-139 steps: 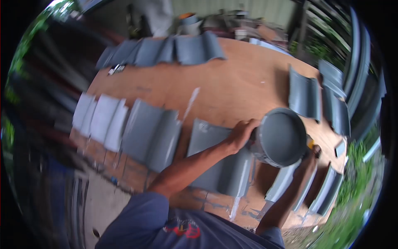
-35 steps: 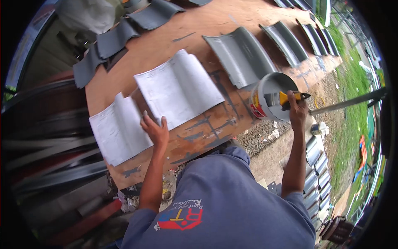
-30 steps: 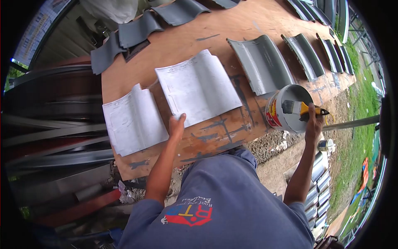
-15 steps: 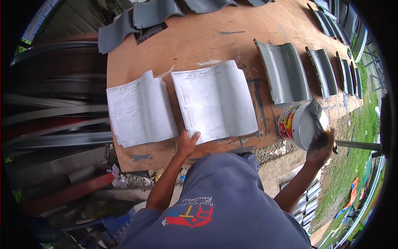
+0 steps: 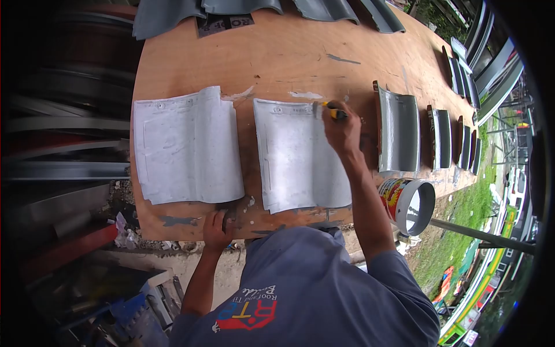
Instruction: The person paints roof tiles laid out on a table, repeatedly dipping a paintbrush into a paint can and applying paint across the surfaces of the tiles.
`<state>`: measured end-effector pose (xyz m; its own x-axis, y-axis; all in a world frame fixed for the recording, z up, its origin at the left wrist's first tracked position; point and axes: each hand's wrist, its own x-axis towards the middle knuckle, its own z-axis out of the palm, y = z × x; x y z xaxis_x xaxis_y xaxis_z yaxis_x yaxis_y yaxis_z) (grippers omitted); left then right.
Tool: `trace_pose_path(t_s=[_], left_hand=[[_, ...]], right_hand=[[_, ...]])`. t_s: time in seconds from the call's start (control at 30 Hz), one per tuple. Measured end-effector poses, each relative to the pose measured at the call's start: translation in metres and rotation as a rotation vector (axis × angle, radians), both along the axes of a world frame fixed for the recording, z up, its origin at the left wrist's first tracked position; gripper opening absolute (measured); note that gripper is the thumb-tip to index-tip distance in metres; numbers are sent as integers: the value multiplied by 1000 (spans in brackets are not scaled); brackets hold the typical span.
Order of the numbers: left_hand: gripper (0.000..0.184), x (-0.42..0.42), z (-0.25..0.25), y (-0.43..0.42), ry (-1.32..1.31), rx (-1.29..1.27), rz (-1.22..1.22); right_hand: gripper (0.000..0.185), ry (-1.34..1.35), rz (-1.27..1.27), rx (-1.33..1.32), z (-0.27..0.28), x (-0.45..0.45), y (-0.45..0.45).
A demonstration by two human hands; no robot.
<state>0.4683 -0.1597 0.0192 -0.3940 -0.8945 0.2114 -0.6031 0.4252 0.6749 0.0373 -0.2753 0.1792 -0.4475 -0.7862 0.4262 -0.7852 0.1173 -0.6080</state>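
Note:
My right hand grips a paintbrush with a yellow and black handle. Its bristles meet the top edge of a white roof tile, where a thin grey streak shows. My right forearm covers part of that tile's right side. At the front edge of the wooden board, my left hand rests with fingers laid on the wood, holding nothing. Just above it lies a second white roof tile. A paint bucket with grey-smeared inner walls is to the right of my right forearm.
Grey-painted tiles line the board's right side, and more grey tiles lie along its far edge. Metal sheets and beams are stacked at left. A metal bar and grass are at right.
My right hand has brought the brush from the bucket to the top of the right white tile. My left hand has left that tile and moved left to the board's edge.

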Motion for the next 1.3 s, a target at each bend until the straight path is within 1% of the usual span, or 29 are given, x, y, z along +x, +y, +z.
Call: trace_pose_path(t_s=[0.03,0.1,0.13,0.2,0.23,0.3,0.33,0.37,0.43,0.47,0.53,0.57,0.63,0.67,0.7,0.77,0.83,0.87,0.9,0.97,1.0,1.07,1.1,1.17,1.2,1.23,1.3], left_hand=[[33,-5,3,0,-27,-49,5],[35,-2,-3,2,-17,-1,20],[36,0,-4,3,-26,33,11],[36,3,-5,3,-8,48,7],[36,2,-4,2,5,45,-11],[34,1,-1,1,18,43,-3],[33,0,-1,1,24,29,-4],[33,0,-1,0,30,34,3],[32,-1,-3,0,19,-2,10],[32,0,-3,1,22,4,15],[32,1,-5,2,16,29,3],[32,1,-5,1,16,31,2],[32,1,-4,1,19,14,7],[32,0,-4,1,15,15,4],[32,0,-3,1,21,13,7],[32,0,-3,1,18,7,-1],[33,1,-4,3,9,56,-3],[33,1,-4,2,-2,49,-22],[33,1,-4,2,10,45,-16],[34,1,-5,3,11,36,-34],[35,1,-5,4,5,29,-27],[35,-1,-7,3,-6,8,-36],[35,-1,-6,3,5,24,-31],[35,0,-4,2,-3,30,-40],[35,-1,-3,3,-6,29,-24],[36,-2,-3,3,-8,28,-12],[37,-2,-5,3,-24,8,-29]], right_hand=[[14,-38,5,81,-12,10,-12],[17,-36,124,-11,-39,29,-36],[17,-26,146,1,-36,41,-47],[21,-321,131,176,-28,61,-54],[21,-315,140,189,-26,63,-57],[24,-755,229,-2,-18,54,-57],[28,-655,241,14,-20,44,-54],[26,-423,213,102,-26,25,-49],[19,-127,88,273,-26,3,-41],[19,-124,92,279,-22,-7,-38],[13,329,53,266,-3,-14,-35],[13,330,52,268,5,-12,-36],[15,456,71,243,20,-4,-38],[16,504,84,217,16,0,-41],[16,496,79,219,11,7,-45],[16,371,69,193,-3,22,-55],[16,79,31,225,-29,33,-68],[19,13,38,187,-36,35,-73],[19,1,21,179,-38,43,-77],[23,-627,203,17,-31,57,-82],[23,-634,182,3,-28,60,-81],[26,-874,297,-47,-20,62,-82],[26,-883,283,-65,-19,58,-80],[26,-1118,298,-180,-18,49,-76],[26,-974,317,-119,-22,43,-72],[26,-986,303,-140,-30,42,-70],[23,-648,238,-19,-43,39,-65]])
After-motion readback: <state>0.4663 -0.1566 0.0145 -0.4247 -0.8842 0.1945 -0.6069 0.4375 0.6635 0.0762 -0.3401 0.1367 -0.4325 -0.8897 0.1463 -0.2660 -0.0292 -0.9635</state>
